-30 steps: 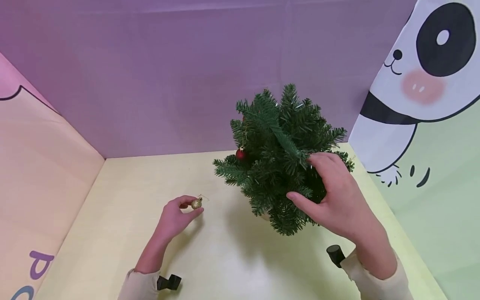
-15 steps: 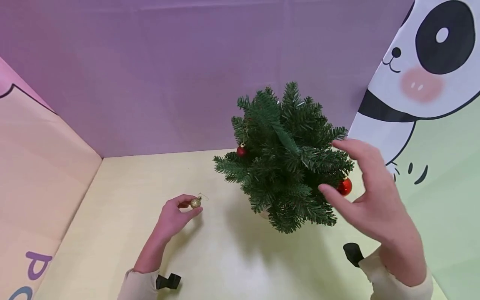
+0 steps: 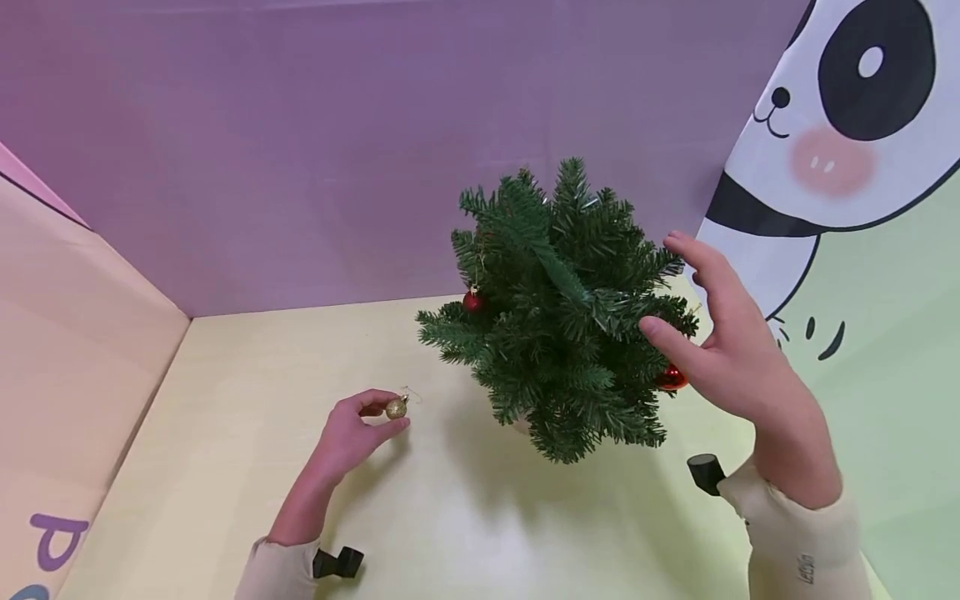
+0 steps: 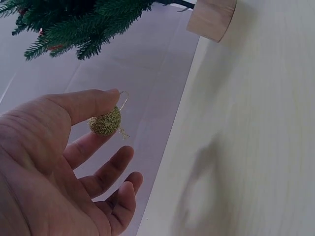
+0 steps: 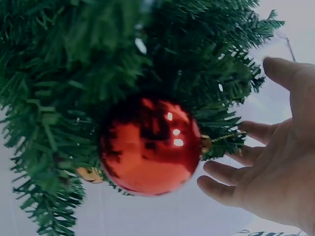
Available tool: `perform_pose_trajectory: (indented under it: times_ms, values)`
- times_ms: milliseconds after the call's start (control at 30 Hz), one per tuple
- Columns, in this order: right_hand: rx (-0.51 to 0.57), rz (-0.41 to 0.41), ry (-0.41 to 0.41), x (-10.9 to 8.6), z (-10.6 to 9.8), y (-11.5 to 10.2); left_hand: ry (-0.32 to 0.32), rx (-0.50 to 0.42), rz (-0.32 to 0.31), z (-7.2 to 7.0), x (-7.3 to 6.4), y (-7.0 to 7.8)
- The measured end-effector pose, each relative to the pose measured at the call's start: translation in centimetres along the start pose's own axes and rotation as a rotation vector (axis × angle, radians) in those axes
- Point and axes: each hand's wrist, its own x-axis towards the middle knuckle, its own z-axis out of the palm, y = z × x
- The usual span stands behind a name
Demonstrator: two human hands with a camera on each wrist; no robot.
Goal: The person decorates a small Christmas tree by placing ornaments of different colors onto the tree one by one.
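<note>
My left hand (image 3: pixel 352 440) pinches a small gold glitter bauble (image 3: pixel 396 408) between thumb and index finger, above the table. A thin gold loop (image 4: pixel 124 100) sticks out from the bauble's top. Right of centre stands a small green Christmas tree (image 3: pixel 551 333). Beside its right-hand branches is my right hand (image 3: pixel 738 362), fingers spread and holding nothing. Close to that hand hangs a shiny red bauble (image 5: pixel 150 147) with a gold cord; whether the fingertips touch branches cannot be told. A smaller dark red bauble (image 3: pixel 472 301) hangs on the tree's left side.
The tree stands on a wooden base (image 4: pixel 212 18) on a pale table (image 3: pixel 247 392). Behind the lower branches shows part of a gold bauble (image 5: pixel 91 175). A purple backdrop (image 3: pixel 337 150) rises behind, and printed panels with a panda (image 3: pixel 832 158) flank the table.
My right hand has drawn off the tree's front to its right side, then risen slightly. The large red bauble has come into view there. My left hand still pinches the gold bauble.
</note>
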Motion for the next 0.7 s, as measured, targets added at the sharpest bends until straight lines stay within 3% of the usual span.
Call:
perform_pose_trajectory:
  times_ms: [300,700]
  values:
    - [0.001,-0.070,-0.013,0.1,0.7,0.1,0.012,-0.026,0.007,0.5,0.2,0.7]
    - [-0.046,0.012,-0.005,-1.2,1.7,-0.9,0.022,-0.029,0.015,0.4,0.0,1.2]
